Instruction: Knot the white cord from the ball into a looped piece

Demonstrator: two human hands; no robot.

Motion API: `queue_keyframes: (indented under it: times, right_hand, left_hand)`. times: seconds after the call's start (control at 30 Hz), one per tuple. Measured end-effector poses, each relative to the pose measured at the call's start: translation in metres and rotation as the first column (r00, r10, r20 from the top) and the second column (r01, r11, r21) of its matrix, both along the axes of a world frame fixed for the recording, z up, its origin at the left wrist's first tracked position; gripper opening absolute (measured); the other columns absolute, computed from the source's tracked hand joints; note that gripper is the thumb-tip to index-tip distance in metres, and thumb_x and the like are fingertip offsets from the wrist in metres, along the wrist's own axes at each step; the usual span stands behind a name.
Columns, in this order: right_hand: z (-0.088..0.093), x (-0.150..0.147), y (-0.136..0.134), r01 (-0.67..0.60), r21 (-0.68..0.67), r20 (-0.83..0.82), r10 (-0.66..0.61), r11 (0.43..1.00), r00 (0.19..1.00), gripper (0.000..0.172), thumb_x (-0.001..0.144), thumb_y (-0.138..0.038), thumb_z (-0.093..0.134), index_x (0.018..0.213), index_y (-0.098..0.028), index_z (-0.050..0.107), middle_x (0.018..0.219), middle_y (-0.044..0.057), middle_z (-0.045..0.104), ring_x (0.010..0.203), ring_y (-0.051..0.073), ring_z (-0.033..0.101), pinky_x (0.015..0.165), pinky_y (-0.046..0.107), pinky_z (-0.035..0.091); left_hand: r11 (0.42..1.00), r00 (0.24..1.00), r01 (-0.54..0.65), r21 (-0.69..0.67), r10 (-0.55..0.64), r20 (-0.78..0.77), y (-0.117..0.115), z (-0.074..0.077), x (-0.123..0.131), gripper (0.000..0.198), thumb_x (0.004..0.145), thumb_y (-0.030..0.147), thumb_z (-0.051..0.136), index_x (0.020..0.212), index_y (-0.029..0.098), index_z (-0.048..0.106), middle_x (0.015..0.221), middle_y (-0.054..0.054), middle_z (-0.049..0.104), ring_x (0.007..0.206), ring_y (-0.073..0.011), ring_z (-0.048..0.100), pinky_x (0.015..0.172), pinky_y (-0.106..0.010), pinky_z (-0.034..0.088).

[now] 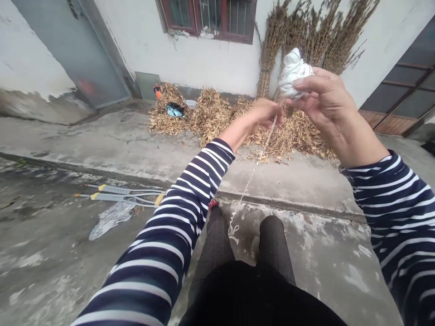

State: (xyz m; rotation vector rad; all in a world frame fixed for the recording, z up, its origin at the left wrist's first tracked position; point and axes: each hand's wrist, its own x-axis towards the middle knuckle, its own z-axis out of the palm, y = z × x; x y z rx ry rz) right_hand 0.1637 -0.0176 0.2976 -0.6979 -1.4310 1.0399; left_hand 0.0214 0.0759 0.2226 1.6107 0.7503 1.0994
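Note:
In my raised right hand [322,93] is a white wound bundle [295,74], pinched between thumb and fingers. My left hand [267,113] is just left of and below it, its fingers closed around a thin white cord [253,170]. From that hand the cord hangs down between my knees and ends in a loose tangle near the ground. Whether the cord joins the bundle cannot be made out.
Dried plant stalks [212,117] lie heaped along the wall, with tall bundles [306,34] leaning upright behind. Crutches [125,194] and a clear plastic bag [112,218] lie on the ground at left. A low concrete step edge [299,208] runs across in front of my feet.

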Motion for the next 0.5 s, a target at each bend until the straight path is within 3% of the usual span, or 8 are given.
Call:
queue_keyframes:
  times: [0.07, 0.13, 0.23, 0.37, 0.43, 0.5]
  right_hand:
    - [0.0, -0.003, -0.008, -0.01, 0.073, -0.045, 0.013, 0.997, 0.999, 0.045, 0.068, -0.004, 0.08, 0.103, -0.025, 0.06, 0.09, -0.002, 0.073, 0.084, 0.016, 0.069, 0.073, 0.031, 0.065]
    - [-0.009, -0.003, -0.015, 0.016, 0.082, -0.093, -0.008, 0.996, 0.996, 0.042, 0.07, -0.004, 0.077, 0.105, -0.023, 0.062, 0.093, 0.0, 0.074, 0.082, 0.014, 0.07, 0.065, 0.025, 0.065]
    - [-0.038, 0.008, -0.014, 0.076, -0.14, -0.064, -0.085, 0.987, 0.994, 0.03, 0.074, -0.002, 0.074, 0.099, -0.016, 0.066, 0.103, 0.005, 0.073, 0.087, 0.013, 0.071, 0.068, 0.02, 0.065]
    - [-0.085, 0.033, -0.002, 0.116, -0.447, -0.058, -0.159, 0.887, 0.986, 0.021, 0.074, -0.001, 0.072, 0.088, -0.014, 0.066, 0.091, 0.006, 0.073, 0.08, 0.013, 0.072, 0.066, 0.019, 0.066]
    - [-0.103, 0.042, -0.002, 0.095, -0.549, -0.071, -0.16, 0.831, 0.985, 0.02, 0.072, 0.0, 0.07, 0.085, -0.015, 0.065, 0.082, 0.005, 0.073, 0.073, 0.012, 0.071, 0.06, 0.018, 0.065]
    - [-0.115, 0.047, -0.006, 0.057, -0.599, -0.091, -0.139, 0.798, 0.986, 0.022, 0.071, 0.001, 0.068, 0.085, -0.015, 0.065, 0.077, 0.003, 0.074, 0.067, 0.012, 0.071, 0.055, 0.018, 0.064]
  left_hand:
    - [0.987, 0.992, 0.11, -0.114, -0.116, -0.043, -0.006, -0.023, 0.001, 0.017, 0.09, 0.01, 0.062, 0.075, 0.011, 0.069, 0.08, -0.011, 0.069, 0.077, -0.0175, 0.071, 0.07, -0.034, 0.057]
    - [0.95, 0.976, 0.208, -0.233, -0.216, -0.01, -0.019, -0.062, 0.0, 0.018, 0.093, 0.011, 0.063, 0.077, 0.012, 0.071, 0.087, -0.013, 0.072, 0.081, -0.0185, 0.073, 0.071, -0.035, 0.059]
    - [0.898, 0.963, 0.269, -0.348, -0.243, 0.116, -0.049, -0.135, -0.005, 0.009, 0.095, 0.014, 0.063, 0.093, 0.013, 0.073, 0.093, -0.011, 0.074, 0.084, -0.0166, 0.074, 0.076, -0.033, 0.062]
    - [0.762, 0.923, 0.358, -0.539, -0.376, 0.081, -0.097, -0.23, -0.019, 0.021, 0.092, 0.028, 0.071, 0.1, 0.009, 0.068, 0.091, -0.013, 0.074, 0.08, -0.0179, 0.073, 0.066, -0.03, 0.061]
    - [0.747, 0.953, 0.237, -0.622, -0.304, -0.001, -0.115, -0.27, -0.026, 0.023, 0.09, 0.031, 0.073, 0.096, 0.01, 0.066, 0.09, -0.011, 0.074, 0.08, -0.0169, 0.072, 0.066, -0.028, 0.061]
    - [0.741, 0.968, 0.067, -0.668, -0.212, -0.137, -0.125, -0.299, -0.032, 0.02, 0.089, 0.027, 0.073, 0.087, 0.009, 0.064, 0.081, -0.008, 0.071, 0.074, -0.015, 0.069, 0.064, -0.027, 0.06]
